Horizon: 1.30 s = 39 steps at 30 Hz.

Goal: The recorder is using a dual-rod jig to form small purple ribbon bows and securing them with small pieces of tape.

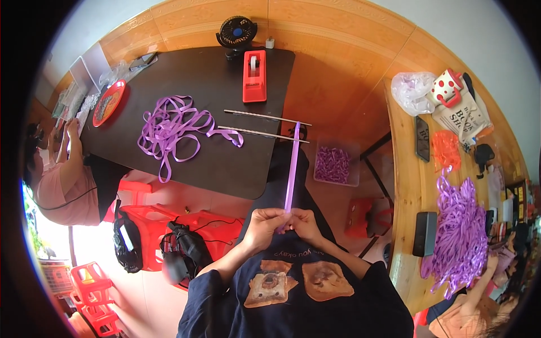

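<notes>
In front of my chest my left hand (264,228) and my right hand (307,226) meet, fingers pinched on the lower end of a purple ribbon (291,174). From there the ribbon runs taut and away from me to two thin metal rods (265,117). It reaches the far rod near its tip and crosses the near one. Both rods stick out past the right edge of the dark table (225,169). A loose tangle of purple ribbon (172,132) lies on that table, left of the rods. My fingers hide the ribbon's very end.
A red tape dispenser (255,90) and a black fan (236,34) stand at the table's back. Below right is a clear box (356,179) of purple ribbon pieces. On the wooden table (403,180) lies a big ribbon heap (459,231). One person sits left, another lower right.
</notes>
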Motion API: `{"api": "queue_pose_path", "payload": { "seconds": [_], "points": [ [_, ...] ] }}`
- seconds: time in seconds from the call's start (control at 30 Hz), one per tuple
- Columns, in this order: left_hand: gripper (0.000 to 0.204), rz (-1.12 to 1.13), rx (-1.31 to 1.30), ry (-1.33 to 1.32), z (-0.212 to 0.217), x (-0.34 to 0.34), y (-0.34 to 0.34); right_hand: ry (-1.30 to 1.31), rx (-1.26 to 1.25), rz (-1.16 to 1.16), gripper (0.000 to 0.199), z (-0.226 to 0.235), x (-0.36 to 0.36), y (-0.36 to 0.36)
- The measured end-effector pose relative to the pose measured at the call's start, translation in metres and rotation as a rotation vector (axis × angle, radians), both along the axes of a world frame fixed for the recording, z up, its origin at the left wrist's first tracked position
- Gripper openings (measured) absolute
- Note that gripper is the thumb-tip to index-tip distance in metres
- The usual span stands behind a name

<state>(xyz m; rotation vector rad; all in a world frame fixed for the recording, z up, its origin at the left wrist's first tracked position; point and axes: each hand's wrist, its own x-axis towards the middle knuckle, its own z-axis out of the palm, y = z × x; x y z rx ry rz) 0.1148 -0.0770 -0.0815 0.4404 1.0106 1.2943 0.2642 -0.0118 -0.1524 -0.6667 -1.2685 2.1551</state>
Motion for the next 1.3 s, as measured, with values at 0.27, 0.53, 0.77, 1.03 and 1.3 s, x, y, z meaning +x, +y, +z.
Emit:
{"api": "queue_pose_path", "payload": {
  "seconds": [0.27, 0.53, 0.77, 1.03, 1.3],
  "points": [
    [0.017, 0.118, 0.269, 0.137, 0.019, -0.007, -0.022, -0.187, 0.058, -0.073, 0.022, -0.007, -0.01, -0.001],
    [0.019, 0.041, 0.162, 0.02, 0.002, -0.005, -0.018, -0.152, 0.087, 0.141, 0.022, 0.01, -0.003, -0.01],
    [0.019, -0.047, -0.033, 0.118, -0.024, -0.017, 0.001, -0.237, 0.006, 0.228, 0.013, 0.008, -0.005, -0.01],
    [0.012, -0.041, -0.055, 0.211, -0.022, -0.026, 0.027, -0.402, 0.067, 0.288, 0.013, 0.0, -0.002, -0.005],
    [0.01, 0.096, 0.047, 0.397, -0.04, -0.013, 0.039, -0.277, 0.028, 0.161, 0.012, 0.009, -0.002, -0.009]
  ]
}}
